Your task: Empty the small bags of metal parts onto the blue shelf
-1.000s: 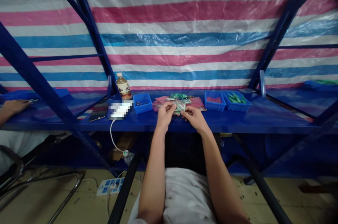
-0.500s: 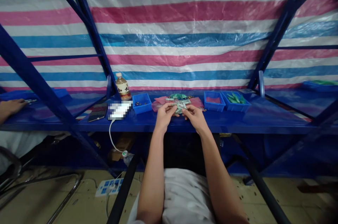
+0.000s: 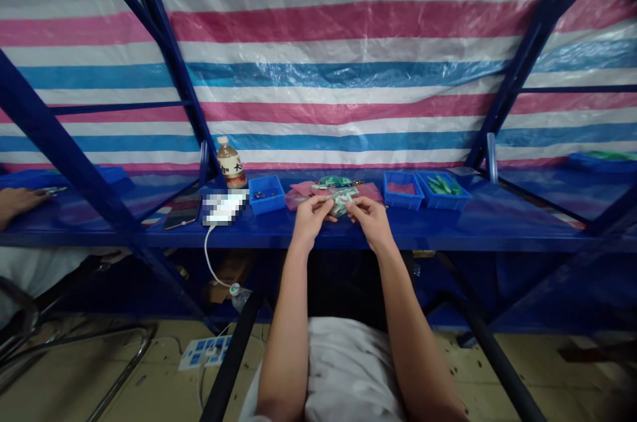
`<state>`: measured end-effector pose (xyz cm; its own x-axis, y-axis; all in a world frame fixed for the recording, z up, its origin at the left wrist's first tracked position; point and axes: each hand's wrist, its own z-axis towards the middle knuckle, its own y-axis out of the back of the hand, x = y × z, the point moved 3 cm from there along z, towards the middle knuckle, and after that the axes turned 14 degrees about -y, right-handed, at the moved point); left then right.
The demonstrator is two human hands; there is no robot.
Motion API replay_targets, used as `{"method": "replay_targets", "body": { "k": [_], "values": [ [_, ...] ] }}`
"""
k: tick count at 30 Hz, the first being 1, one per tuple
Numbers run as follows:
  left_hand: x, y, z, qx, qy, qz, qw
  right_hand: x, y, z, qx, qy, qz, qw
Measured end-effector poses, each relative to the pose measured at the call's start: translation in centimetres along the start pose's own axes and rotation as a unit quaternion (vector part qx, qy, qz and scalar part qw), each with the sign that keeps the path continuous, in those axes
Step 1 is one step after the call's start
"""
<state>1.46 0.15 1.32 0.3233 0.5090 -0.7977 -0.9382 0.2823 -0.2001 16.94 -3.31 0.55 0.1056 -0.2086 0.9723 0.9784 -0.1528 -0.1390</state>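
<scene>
Between my two hands is a clear plastic bag [image 3: 340, 203] with small pale green pieces inside. My left hand [image 3: 312, 216] pinches its left side between thumb and fingers. On the other side, my right hand [image 3: 368, 217] grips the bag's right side the same way. Both hands are just above the front of the blue table [image 3: 263, 228]. Behind them lie pink plastic bags [image 3: 301, 190] and a green packet [image 3: 334, 181] with small metallic pieces beside it. The exact shape of the pieces in the bag is too small to tell.
A blue bin [image 3: 267, 195] with small parts stands left. To the right are a bin with pink material [image 3: 402, 190] and one with green packets [image 3: 444, 186]. A bottle [image 3: 231, 164], a phone [image 3: 183, 211] and a co-worker's hand [image 3: 24, 200] are further left.
The bag has flattened and spread a little between my hands. My right fingers have shifted slightly on its edge. Other things stay in place.
</scene>
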Motion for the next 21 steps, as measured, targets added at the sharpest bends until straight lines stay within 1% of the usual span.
{"method": "replay_targets", "body": {
  "k": [5,9,12,14,17,21],
  "values": [
    [-0.06,0.01,-0.02,0.015,-0.004,0.043,0.999,-0.01,-0.18,-0.03,0.003,0.001,-0.036,0.999],
    [-0.14,-0.01,-0.16,0.052,-0.004,0.071,0.996,0.31,-0.26,-0.33,0.001,0.006,-0.070,0.998],
    [-0.18,0.15,-0.25,0.078,-0.002,0.077,0.994,0.54,-0.29,-0.53,0.015,0.002,-0.088,0.996],
    [-0.18,0.35,-0.28,0.080,0.000,0.077,0.994,0.58,-0.29,-0.55,0.028,0.000,-0.095,0.995],
    [-0.20,0.51,-0.29,0.069,0.002,0.072,0.995,0.50,-0.30,-0.47,0.044,0.003,-0.107,0.993],
    [-0.41,0.18,-0.36,0.072,-0.002,0.076,0.994,0.43,-0.24,-0.45,0.041,0.015,-0.122,0.992]
  ]
}}
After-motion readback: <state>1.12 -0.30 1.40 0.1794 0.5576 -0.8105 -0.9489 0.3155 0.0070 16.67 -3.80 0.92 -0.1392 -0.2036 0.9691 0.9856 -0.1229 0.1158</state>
